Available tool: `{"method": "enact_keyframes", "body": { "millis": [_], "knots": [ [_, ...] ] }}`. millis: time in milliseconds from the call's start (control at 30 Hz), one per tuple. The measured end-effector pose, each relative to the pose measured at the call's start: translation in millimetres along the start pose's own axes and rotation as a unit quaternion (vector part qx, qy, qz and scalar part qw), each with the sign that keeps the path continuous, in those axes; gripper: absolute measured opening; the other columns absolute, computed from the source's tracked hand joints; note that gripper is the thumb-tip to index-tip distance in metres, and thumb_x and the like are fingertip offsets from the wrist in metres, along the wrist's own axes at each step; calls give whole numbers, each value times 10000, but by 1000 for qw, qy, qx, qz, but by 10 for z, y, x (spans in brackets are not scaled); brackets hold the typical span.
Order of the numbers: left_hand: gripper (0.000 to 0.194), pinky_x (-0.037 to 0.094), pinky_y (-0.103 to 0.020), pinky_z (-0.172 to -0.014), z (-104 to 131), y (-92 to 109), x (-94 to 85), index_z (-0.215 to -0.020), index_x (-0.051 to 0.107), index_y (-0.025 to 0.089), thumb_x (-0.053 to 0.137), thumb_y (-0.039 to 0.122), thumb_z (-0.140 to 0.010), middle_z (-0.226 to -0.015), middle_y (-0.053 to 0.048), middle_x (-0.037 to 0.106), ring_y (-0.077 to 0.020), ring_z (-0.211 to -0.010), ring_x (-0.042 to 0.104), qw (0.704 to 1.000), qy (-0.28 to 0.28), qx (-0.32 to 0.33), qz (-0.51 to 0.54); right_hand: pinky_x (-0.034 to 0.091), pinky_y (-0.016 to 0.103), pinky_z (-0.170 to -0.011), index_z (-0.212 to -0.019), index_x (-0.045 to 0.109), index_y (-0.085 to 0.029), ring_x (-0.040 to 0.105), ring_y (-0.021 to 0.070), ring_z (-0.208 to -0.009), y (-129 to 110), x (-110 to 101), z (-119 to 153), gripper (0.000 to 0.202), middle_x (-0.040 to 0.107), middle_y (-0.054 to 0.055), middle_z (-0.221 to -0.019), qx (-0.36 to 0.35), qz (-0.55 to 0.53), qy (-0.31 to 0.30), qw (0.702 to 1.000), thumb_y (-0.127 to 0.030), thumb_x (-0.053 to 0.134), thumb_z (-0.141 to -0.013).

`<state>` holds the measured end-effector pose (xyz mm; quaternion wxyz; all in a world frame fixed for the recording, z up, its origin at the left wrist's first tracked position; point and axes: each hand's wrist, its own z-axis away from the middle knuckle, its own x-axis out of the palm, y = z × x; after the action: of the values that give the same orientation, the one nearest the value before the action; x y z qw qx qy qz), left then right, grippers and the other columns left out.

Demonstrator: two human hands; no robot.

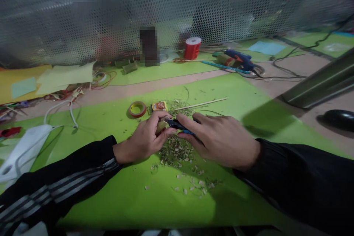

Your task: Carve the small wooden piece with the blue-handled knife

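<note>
Green tabletop, near edge to far, itemised. Nearest: scattered shavings, thickening into a heap directly under my hands. My left hand: fingers closed on a small pale workpiece, pinched at the fingertips above the heap. My right hand: fingers closed round a blue-and-black cutter, its long axis running right to left, the tip pointing at the workpiece and touching or nearly touching it; I cannot tell which. The workpiece lies just left of the cutter's tip, so the left hand is the nearer to it. Left, near: white appliance with its cord. Just beyond the hands: roll of tape, small orange packet, thin wooden stick lying roughly left to right. Right: dark rounded object. Far: yellow paper sheets, red thread spool, blue glue gun. Backing all: perforated metal screen.
</note>
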<state>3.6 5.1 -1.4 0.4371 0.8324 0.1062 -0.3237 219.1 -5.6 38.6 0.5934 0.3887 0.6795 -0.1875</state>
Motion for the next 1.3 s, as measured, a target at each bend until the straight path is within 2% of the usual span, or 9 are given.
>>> {"method": "enact_keyframes", "body": {
  "millis": [133, 300, 400, 567, 767, 1100, 1300],
  "knots": [
    [408, 494, -255, -638, 3, 21, 9, -1203, 451, 181, 620, 379, -888, -878, -35, 622, -137, -725, 605, 1000, -4, -19, 25, 74, 299, -507, -1264, 503, -218, 458, 122, -476, 23, 18, -3, 400, 619, 33, -750, -23, -13, -24, 999, -414, 266, -1007],
    [391, 525, -293, -717, -10, 51, 1, -1221, 434, 184, 597, 339, -901, -997, -82, 621, -180, -876, 629, 999, -20, -7, 45, 81, 304, -503, -1274, 501, -208, 448, 137, -487, 35, 35, -10, 405, 624, 33, -752, -36, -21, -36, 998, -409, 277, -1003],
    [400, 515, -274, -691, -2, 12, 3, -1231, 424, 186, 593, 355, -912, -999, -80, 625, -166, -837, 625, 999, -23, 5, 40, 71, 300, -503, -1258, 509, -223, 470, 141, -486, 28, 30, -12, 397, 619, 27, -751, -30, -12, -37, 999, -411, 266, -1005],
    [414, 455, -228, -575, 24, -55, 13, -1252, 405, 178, 579, 368, -928, -900, -41, 626, -112, -642, 571, 1000, -20, 17, -1, 56, 300, -505, -1230, 532, -231, 449, 132, -457, 9, 13, -1, 410, 607, 26, -733, -20, 4, -29, 999, -425, 246, -1009],
    [388, 471, -240, -605, 27, -74, 27, -1234, 408, 176, 573, 353, -931, -924, -55, 635, -157, -758, 634, 999, -5, 35, -35, 45, 305, -504, -1210, 554, -237, 449, 126, -439, -16, 7, 14, 383, 609, 30, -722, -6, 20, -16, 1000, -401, 285, -993],
    [309, 406, -219, -533, -7, -28, 17, -1147, 454, 175, 553, 384, -942, -801, -6, 630, -112, -590, 571, 996, 13, 29, -82, 45, 304, -500, -1216, 568, -238, 464, 121, -425, -41, 13, 14, 374, 606, 25, -693, 14, 34, 13, 999, -404, 315, -996],
    [318, 420, -226, -544, -3, -20, 0, -1148, 469, 169, 560, 386, -934, -834, -19, 638, -111, -597, 560, 997, 6, 25, -76, 50, 303, -499, -1243, 550, -233, 458, 121, -438, -27, -4, 12, 389, 621, 30, -722, 16, 24, -17, 999, -413, 306, -1000]
  ]
}}
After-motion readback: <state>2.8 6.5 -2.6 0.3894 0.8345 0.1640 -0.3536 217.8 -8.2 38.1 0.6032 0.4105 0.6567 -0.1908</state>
